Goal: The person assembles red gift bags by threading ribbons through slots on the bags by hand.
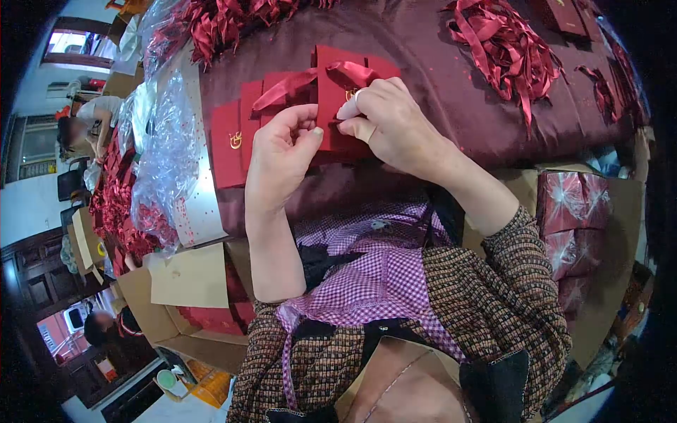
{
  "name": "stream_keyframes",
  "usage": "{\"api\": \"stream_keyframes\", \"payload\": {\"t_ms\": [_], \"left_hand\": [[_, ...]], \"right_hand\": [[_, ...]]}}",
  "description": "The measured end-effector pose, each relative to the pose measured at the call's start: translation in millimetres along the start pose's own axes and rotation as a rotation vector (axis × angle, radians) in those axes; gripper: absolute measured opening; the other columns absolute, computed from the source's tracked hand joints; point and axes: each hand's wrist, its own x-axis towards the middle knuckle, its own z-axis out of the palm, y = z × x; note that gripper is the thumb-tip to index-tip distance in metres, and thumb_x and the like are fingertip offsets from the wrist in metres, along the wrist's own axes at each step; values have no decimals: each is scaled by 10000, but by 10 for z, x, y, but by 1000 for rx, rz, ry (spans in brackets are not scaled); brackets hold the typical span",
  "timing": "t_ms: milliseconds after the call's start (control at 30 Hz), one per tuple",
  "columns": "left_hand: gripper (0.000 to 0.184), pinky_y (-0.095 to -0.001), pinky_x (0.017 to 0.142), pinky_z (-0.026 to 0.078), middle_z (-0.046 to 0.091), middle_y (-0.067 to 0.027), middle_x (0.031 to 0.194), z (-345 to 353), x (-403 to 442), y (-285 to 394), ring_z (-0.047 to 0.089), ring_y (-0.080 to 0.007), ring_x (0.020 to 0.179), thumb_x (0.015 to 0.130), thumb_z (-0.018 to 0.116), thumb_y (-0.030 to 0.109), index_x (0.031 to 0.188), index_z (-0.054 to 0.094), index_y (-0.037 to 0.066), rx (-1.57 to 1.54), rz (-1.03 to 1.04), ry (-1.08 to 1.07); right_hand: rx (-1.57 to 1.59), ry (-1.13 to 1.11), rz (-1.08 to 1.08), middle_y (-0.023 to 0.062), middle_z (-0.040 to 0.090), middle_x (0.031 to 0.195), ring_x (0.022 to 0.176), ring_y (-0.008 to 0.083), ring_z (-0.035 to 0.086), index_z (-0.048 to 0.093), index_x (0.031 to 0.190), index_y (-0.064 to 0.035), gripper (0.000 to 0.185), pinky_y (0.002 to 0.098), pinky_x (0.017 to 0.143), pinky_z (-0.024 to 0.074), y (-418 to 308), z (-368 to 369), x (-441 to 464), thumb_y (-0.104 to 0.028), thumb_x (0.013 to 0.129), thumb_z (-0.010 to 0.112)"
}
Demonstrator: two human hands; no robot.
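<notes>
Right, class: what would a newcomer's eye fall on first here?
First, the left hand and right hand near the top centre, pinched at a red packet with a shiny ribbon. Next, the big tangle of red ribbons at upper right on the dark red cloth. Then, at left, the crinkled clear plastic.

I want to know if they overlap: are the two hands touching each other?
Apart. The head view shows red card between left hand and right hand.

From here, a lane of bench (430, 60) is running between the red bags (227, 156) and the right ribbon heap (502, 53), while crumpled plastic (168, 151) is crowding in on the left.
</notes>
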Motion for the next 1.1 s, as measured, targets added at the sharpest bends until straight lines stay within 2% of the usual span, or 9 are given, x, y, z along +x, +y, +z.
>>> {"api": "stream_keyframes", "payload": {"t_ms": [333, 433, 500, 533, 633, 700, 767, 833, 1100], "left_hand": [[269, -193, 723, 444, 590, 4, 924, 88, -71, 80, 514, -48, 799, 841, 614, -42, 1110, 606, -54, 23, 8, 25], [244, -207, 705, 453, 612, -18, 896, 151, -90, 71, 525, -56, 769, 819, 595, -61, 1062, 616, -48, 75, 70, 61], [237, -214, 683, 454, 629, -58, 869, 218, -92, 63, 533, -65, 737, 790, 577, -77, 1020, 624, -40, 224, 164, 98], [253, -217, 669, 454, 632, -96, 863, 244, -73, 34, 541, -79, 715, 767, 566, -86, 1006, 630, -32, 321, 285, 116], [230, -208, 657, 445, 625, -52, 843, 239, -81, 12, 522, -62, 710, 790, 577, -80, 1009, 630, -38, 235, 230, 103], [221, -200, 658, 439, 616, -30, 843, 233, -109, 14, 511, -51, 715, 801, 584, -74, 1014, 630, -40, 154, 182, 140], [206, -177, 660, 422, 585, 18, 853, 223, -130, 27, 482, -27, 733, 834, 608, -49, 1039, 629, -47, 22, 115, 171], [212, -177, 666, 423, 591, 13, 859, 200, -113, -5, 488, -30, 738, 837, 609, -46, 1049, 629, -49, 9, 107, 183], [225, -178, 714, 439, 613, -6, 906, 175, -90, 10, 526, -38, 784, 853, 600, -46, 1077, 624, -61, -116, 45, 182]], "right_hand": [[-117, -48, -50, 116, 625, 765, 799, 294, 588, 582, 793, -31, 88, 390, 784, 404, -150, -66, 106, -97, 775, 638], [-325, -89, -119, 133, 627, 750, 771, 300, 591, 574, 782, -19, 84, 396, 784, 411, -223, -78, 143, -93, 753, 599], [-549, -134, -247, 150, 634, 736, 739, 298, 596, 573, 749, -24, 73, 396, 768, 420, -290, -93, 172, -96, 737, 575], [-547, -135, -248, 150, 634, 736, 739, 298, 596, 573, 749, -24, 73, 396, 768, 420, -307, -91, 183, -96, 737, 575], [-611, -179, -278, 154, 634, 729, 740, 320, 601, 578, 735, -14, 74, 411, 733, 439, -282, -95, 202, -85, 752, 568], [-113, -212, -6, 160, 632, 736, 765, 354, 608, 583, 749, 3, 90, 438, 710, 456, -138, -110, 235, -83, 776, 583], [19, -173, 51, 165, 636, 757, 815, 372, 608, 589, 787, 11, 108, 454, 721, 468, -111, -133, 212, -83, 782, 640], [194, -50, 187, 166, 649, 794, 840, 362, 613, 603, 804, 6, 129, 448, 739, 471, -113, -112, 162, -74, 761, 695], [121, -8, 103, 132, 648, 819, 820, 327, 601, 610, 881, -16, 150, 420, 761, 458, 44, -96, 43, -75, 770, 691]]}}
